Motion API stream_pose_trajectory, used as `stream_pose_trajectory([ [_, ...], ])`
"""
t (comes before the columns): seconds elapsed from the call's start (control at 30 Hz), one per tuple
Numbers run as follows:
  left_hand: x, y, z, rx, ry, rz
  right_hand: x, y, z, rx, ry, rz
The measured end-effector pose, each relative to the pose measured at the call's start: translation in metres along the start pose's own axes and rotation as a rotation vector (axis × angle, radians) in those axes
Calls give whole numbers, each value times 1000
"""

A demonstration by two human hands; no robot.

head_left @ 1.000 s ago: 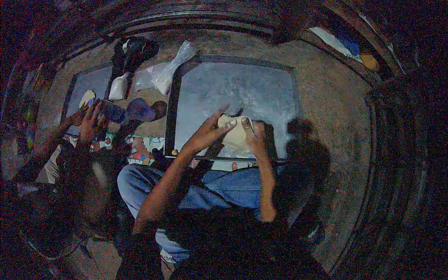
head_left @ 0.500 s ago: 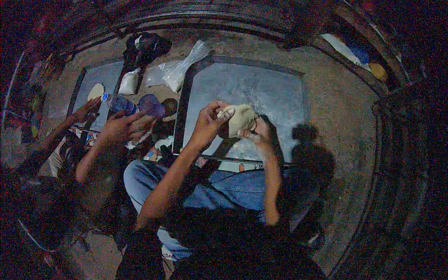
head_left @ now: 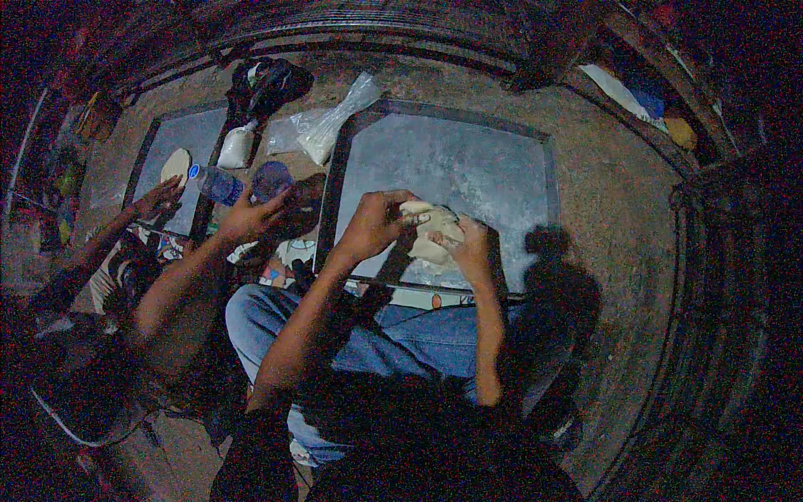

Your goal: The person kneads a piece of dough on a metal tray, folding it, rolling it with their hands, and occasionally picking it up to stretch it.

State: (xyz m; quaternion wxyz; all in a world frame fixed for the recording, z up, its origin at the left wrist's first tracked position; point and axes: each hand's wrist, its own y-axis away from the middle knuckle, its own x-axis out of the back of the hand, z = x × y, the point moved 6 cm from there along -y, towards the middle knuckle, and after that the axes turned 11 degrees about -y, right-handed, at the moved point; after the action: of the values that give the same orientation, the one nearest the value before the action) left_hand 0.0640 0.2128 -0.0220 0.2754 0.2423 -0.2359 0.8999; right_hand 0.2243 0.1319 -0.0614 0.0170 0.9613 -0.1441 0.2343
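Observation:
Between my two hands hangs a pale, soft piece of dough (head_left: 435,237), held above a low grey board (head_left: 493,171) with a dark frame. My left hand (head_left: 374,224) pinches its upper left edge, with the thumb on the near side. On the right edge, the fingers of my right hand (head_left: 473,249) are closed on the dough. The board's surface has whitish, powdery smears. My legs in blue jeans (head_left: 401,335) are folded at the board's near edge.
A co-worker's hand (head_left: 251,219) reaches by a clear bottle with a blue cap (head_left: 219,184) and a purplish round container (head_left: 272,180). Their other hand (head_left: 159,199) is by a flat dough round (head_left: 176,166) on a second board (head_left: 196,134). Bags of white powder (head_left: 237,146) stand behind.
The dough now hangs lower and looks more spread, and my left hand has shifted its hold along the upper edge. The co-worker's nearer hand has moved slightly right, toward the purplish container.

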Motion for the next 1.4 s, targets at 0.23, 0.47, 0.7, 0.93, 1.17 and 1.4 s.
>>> stream_pose_trajectory([
  [0.23, 0, -1, 15, 282, 418, -175, 14, -3, 5, 80, -402, -208],
  [0.47, -15, 4, 1, 259, 346, -229, -2, 13, 23, -233, -173, -46],
  [0.7, -35, 20, -39, 362, 156, -217, 6, 0, 109, -293, -319, 362],
  [0.93, -55, 16, -49, 434, 280, -238, 37, 5, 118, -224, -517, 651],
  [1.17, -86, 13, -30, 408, 1138, -22, -4, 15, -1, 149, 422, 115],
  [1.4, -67, 29, -78, 849, 1255, 219, -23, 17, -31, 246, 90, -260],
])
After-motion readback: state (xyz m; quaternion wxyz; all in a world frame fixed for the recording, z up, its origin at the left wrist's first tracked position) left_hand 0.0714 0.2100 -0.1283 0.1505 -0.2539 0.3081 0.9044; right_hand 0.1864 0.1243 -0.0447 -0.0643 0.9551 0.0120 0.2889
